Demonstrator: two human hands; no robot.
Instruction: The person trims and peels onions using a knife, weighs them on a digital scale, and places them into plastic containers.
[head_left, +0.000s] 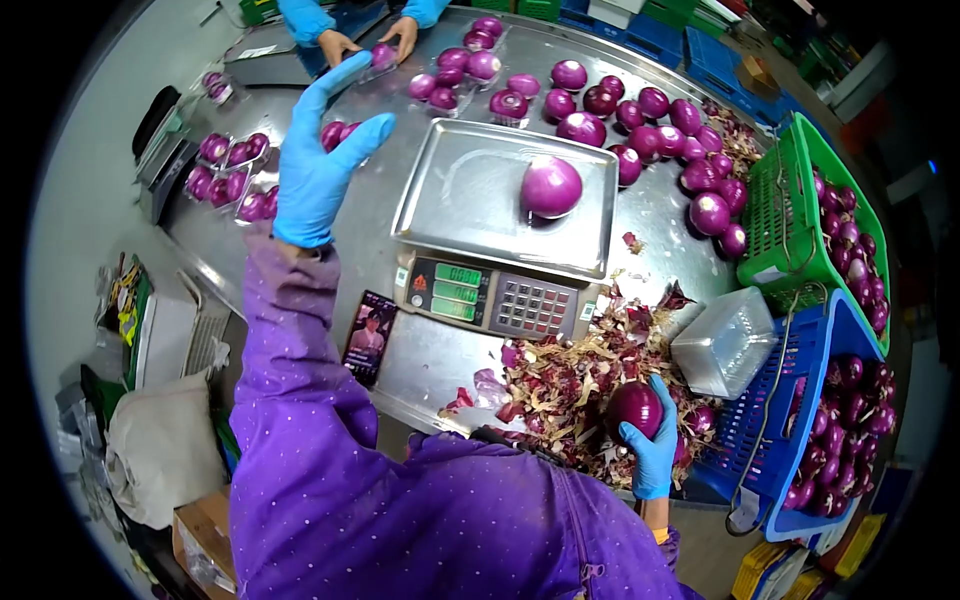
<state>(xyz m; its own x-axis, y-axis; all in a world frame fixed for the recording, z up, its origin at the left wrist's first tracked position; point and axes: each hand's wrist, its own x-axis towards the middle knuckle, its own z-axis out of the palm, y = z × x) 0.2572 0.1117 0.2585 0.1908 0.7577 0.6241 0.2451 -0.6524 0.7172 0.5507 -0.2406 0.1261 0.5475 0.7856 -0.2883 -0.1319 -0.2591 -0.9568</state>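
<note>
My left hand (325, 155), in a blue glove, is raised over the left part of the metal table with thumb and fingers spread and nothing held. Packed onions (335, 135) show just behind it. Down at the front right, my right hand (652, 437), also gloved, holds a dark red onion (634, 410) above a heap of dry onion skins (560, 390). One large peeled onion (551, 187) lies on the steel pan (460, 190) of a scale (490, 297), whose green display is lit.
Loose purple onions (709, 213) spread across the back right. Beside the green crate (770, 215) and blue crate (745, 430) of onions stand stacked clear trays (725, 343). A phone (370, 338) lies left of the scale. Another person's hands (403, 37) touch a pack at the back.
</note>
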